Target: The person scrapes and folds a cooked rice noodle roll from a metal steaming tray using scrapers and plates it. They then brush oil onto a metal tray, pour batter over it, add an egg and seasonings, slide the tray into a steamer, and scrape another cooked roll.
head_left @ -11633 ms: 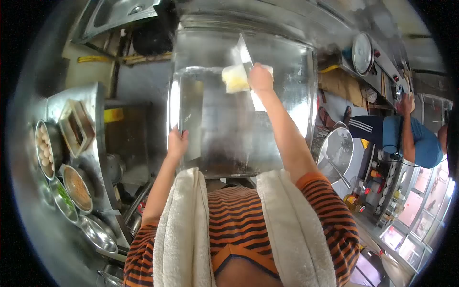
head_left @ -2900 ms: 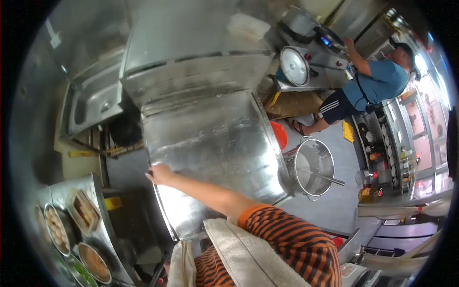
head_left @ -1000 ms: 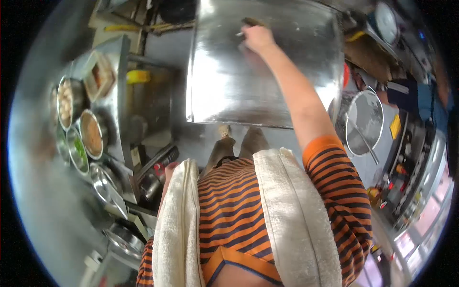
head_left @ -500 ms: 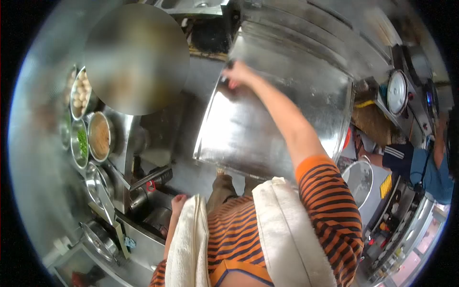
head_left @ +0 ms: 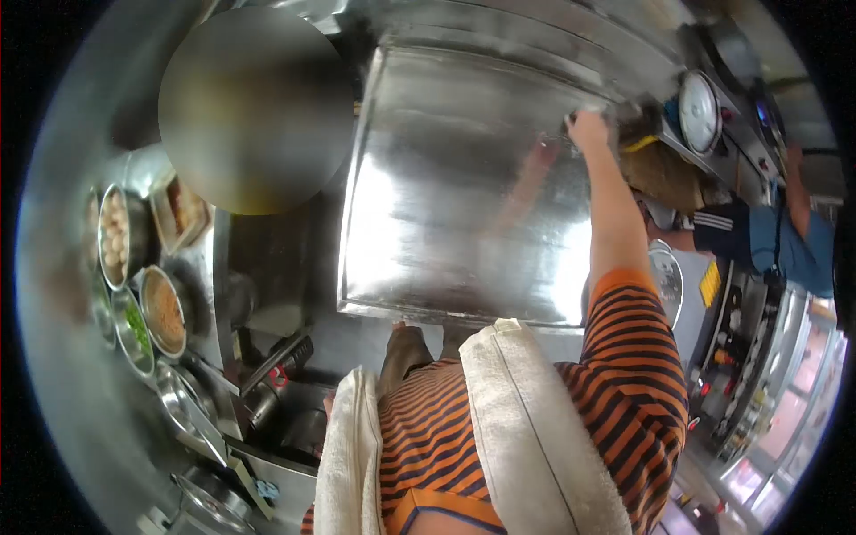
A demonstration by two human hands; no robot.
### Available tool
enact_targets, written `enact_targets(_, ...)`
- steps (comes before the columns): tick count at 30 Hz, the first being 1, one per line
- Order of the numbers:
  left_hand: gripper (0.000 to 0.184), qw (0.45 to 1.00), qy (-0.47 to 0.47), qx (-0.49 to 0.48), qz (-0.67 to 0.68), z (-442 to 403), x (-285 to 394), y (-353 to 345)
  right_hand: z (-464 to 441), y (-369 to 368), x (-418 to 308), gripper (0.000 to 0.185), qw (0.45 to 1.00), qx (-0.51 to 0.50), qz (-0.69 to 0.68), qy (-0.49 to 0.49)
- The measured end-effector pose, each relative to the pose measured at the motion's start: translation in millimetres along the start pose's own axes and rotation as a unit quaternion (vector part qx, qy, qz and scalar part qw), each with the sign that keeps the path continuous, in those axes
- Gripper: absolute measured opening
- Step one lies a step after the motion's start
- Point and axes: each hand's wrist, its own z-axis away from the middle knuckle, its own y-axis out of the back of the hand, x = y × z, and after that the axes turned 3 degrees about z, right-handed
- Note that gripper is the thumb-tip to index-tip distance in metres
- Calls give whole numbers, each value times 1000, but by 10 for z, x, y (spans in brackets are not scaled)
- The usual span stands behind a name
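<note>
Your right hand (head_left: 588, 132), near the far right corner of the metal tabletop (head_left: 446, 178), has its fingers curled round a small dark object (head_left: 572, 120), apparently a tool. Your left hand (head_left: 329, 404), mostly hidden, lies beyond the near left corner; you cannot tell its finger state. Overreaching the right edge with a loose grip could drop the object near the pot (head_left: 669, 276).

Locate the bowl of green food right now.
In the head view, the bowl of green food is at the left, away from the steel table, beside the bowl of brown food.
</note>
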Motion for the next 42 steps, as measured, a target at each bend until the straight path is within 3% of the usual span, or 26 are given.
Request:
enact_targets(3, 16, 999, -30, -31, -24, -379, 60, 93, 1121, 35, -409, 24, 996, -35, 52, 69)
enact_targets(5, 17, 997, -52, -45, -35, -602, 132, 131, 2048, -124, -925, 22, 955, -123, 107, 249)
enact_targets(7, 18, 995, -76, -55, -41, -806, 196, 162, 3086, 188, -1539, 26, 902, -193, 6, 387)
enact_targets(8, 18, 994, -91, -54, -41, -900, 225, 177, 3483, 121, -1802, 24, 886, -165, 7, 434)
enact_targets(10, 19, 991, -124, -41, -42, -1031, 274, 231, 3794, 221, -2209, 19, 823, -222, -167, 496)
enact_targets(12, 20, 994, -101, -14, -27, -1033, 326, 281, 3669, 447, -2632, 14, 858, -210, -126, 451)
enact_targets(13, 20, 992, -110, -39, -56, -606, 788, 338, 3517, 262, -2819, 15, 878, -217, -198, 378)
enact_targets(14, 18, 996, -72, -34, 28, -591, 792, 416, 3358, 455, -3040, 19, 874, -171, -320, 322)
enact_targets(15, 15, 997, -33, -27, 65, -410, 924, 500, 3189, 749, -3286, 24, 836, -182, -433, 283)
enact_targets(17, 13, 996, -32, 7, 88, -253, 844, 691, 2877, 911, -3890, 30, 774, -7, -559, 296)
enact_targets(18, 13, 993, -26, 20, 111, -235, 735, 776, 2751, 1045, -4261, 26, 716, -19, -648, 258)
enact_targets(20, 13, 988, -26, 41, 144, -211, 404, 935, 2696, 1487, -4861, 24, 659, -145, -719, 166)
enact_targets(22, 13, 983, -31, 58, 172, -188, 16, 1036, 2656, 1525, -5558, 26, 540, -179, -817, 97)
enact_targets(24, 15, 976, -63, 101, 182, -238, -542, 1055, 2604, 1513, -6002, 29, 567, -143, -802, 125)
enact_targets(26, 17, 974, -32, 122, 187, -455, -1303, 1038, 2511, 1433, -6341, 32, 591, -102, -786, 147)
enact_targets(28, 21, 967, 51, 95, 231, -723, -2130, 933, 2369, 1306, -6481, 38, 762, -44, -617, 191)
enact_targets(29, 22, 959, 78, 75, 261, -744, -2286, 895, 2454, 1403, -6425, 49, 783, -110, -595, 145)
enact_targets(30, 32, 942, 58, 42, 329, -527, -2081, 827, 2556, 1364, -6384, 49, 784, -107, -595, 144)
enact_targets(32, 41, 919, 38, 4, 393, -196, -1692, 919, 2721, 1245, -6362, 47, 851, 12, -520, 67)
enact_targets(34, 42, 743, 139, -143, 638, 18, -1211, 1088, 2649, 794, -6549, 76, 767, -138, -627, 15)
enact_targets(35, 42, 743, 141, -146, 638, 26, -1055, 1063, 2822, 980, -6477, 82, 673, -250, -695, 31)
enact_targets(36, 42, 843, 177, -88, 500, 36, -908, 1016, 2949, 990, -6541, 75, 642, -255, -723, 31)
enact_targets(37, 43, 915, 207, -28, 344, 48, -803, 977, 2998, 918, -6615, 72, 650, -249, -715, 64)
enact_targets(40, 43, 954, 156, 7, 256, -451, -1503, 1039, 3117, 840, -6781, 64, 651, -219, -722, 85)
enact_targets(41, 23, 949, 154, 51, 272, -513, -1481, 1090, 3186, 1029, -6647, 64, 686, -229, -687, 74)
enact_targets(42, 15, 953, 128, 61, 269, -507, -1341, 1130, 3168, 980, -6576, 65, 685, -224, -688, 87)
